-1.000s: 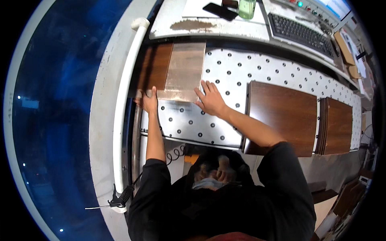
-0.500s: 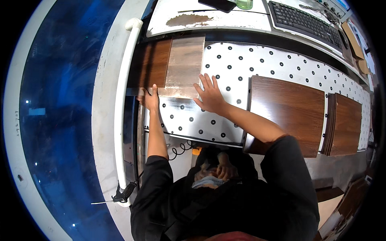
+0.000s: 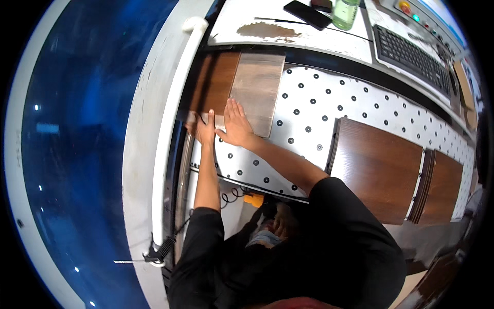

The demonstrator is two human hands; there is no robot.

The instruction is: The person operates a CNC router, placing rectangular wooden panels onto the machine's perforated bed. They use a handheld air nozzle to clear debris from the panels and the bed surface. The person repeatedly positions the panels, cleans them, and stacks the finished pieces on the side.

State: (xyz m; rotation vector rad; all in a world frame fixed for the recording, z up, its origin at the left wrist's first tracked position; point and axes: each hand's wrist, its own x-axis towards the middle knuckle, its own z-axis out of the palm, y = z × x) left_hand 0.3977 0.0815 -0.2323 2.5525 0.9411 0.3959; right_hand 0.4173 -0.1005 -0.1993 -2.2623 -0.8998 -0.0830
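Note:
A red-brown wood-grain board (image 3: 213, 77) lies at the left end of the dotted white table, beside a paler grey-brown board (image 3: 259, 85). My left hand (image 3: 204, 130) rests at the near edge of the red-brown board, thumb raised and apart from the fingers. Those fingers are blurred and partly lost against the edge. Close to its right, my right hand (image 3: 236, 125) lies flat with fingers stretched over the near left part of the grey-brown board. Its thumb points toward my left hand.
A stack of dark brown boards (image 3: 378, 167) stands right, with another stack (image 3: 442, 188) beyond. The white table (image 3: 309, 129) carries black round studs. A white pipe rail (image 3: 172, 129) runs along the left. Behind are a keyboard (image 3: 411, 59), phone (image 3: 307, 14) and green bottle (image 3: 345, 13).
My right hand has moved left, from the right edge of the grey-brown board to its near left part, next to my left hand. The whole view has shifted and turned slightly.

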